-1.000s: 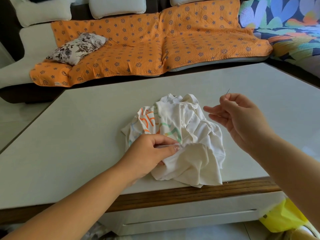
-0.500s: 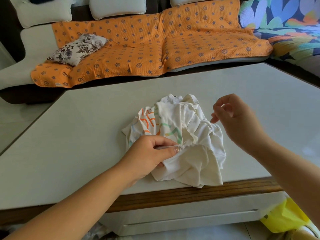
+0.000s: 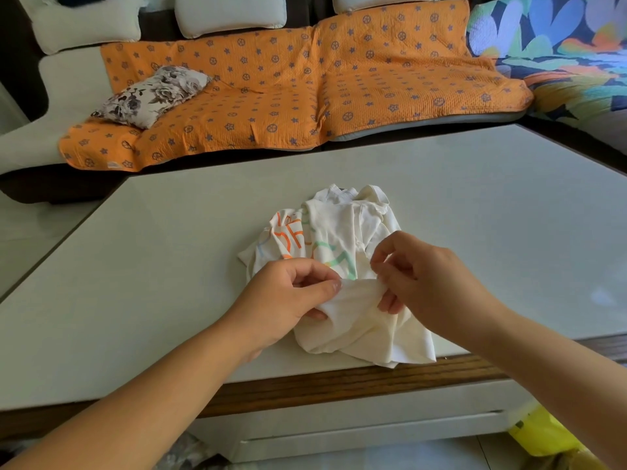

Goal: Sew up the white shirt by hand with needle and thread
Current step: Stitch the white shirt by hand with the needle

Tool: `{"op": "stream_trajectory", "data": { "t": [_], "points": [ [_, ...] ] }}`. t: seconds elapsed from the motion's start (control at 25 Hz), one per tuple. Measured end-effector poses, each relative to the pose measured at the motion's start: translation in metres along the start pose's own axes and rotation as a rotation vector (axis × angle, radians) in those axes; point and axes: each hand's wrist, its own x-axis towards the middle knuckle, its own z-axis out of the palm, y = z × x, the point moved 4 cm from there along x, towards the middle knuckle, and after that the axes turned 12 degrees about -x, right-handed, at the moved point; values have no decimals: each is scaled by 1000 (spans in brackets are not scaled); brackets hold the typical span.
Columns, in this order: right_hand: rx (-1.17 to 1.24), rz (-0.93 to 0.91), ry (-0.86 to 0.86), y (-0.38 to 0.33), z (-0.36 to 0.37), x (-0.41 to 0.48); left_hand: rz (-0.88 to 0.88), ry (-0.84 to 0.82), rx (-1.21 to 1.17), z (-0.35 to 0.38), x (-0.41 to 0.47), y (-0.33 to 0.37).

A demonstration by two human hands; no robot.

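Now | crumpled white cotton shirt with coloured print (image 3: 342,239): bunched at near edge of pale table (image 3: 169,266) | left hand (image 3: 288,300): pinches a fold, likely steadying the seam | right hand (image 3: 424,279): fingertips closed on the same fold, lower fingers beneath it | needle: too small to see

Both bare forearms reached forward and converged. The left hand (image 3: 288,295) pinched a fold of the white shirt (image 3: 342,228) between thumb and curled fingers. The right hand (image 3: 425,279), fingers bent, gripped the same fold just beside it.
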Motion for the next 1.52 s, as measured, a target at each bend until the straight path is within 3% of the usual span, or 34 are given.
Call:
{"op": "stream_trajectory", "data": {
  "t": [0.36,0.96,1.52],
  "points": [
    [46,26,-131,-3,3,-3,68,8,33,2,-1,6],
    [55,15,-142,-3,4,-4,62,-5,24,2,-2,6],
    [348,94,-207,-3,17,-2,-132,-72,-210,8,2,-7]
  ]
}}
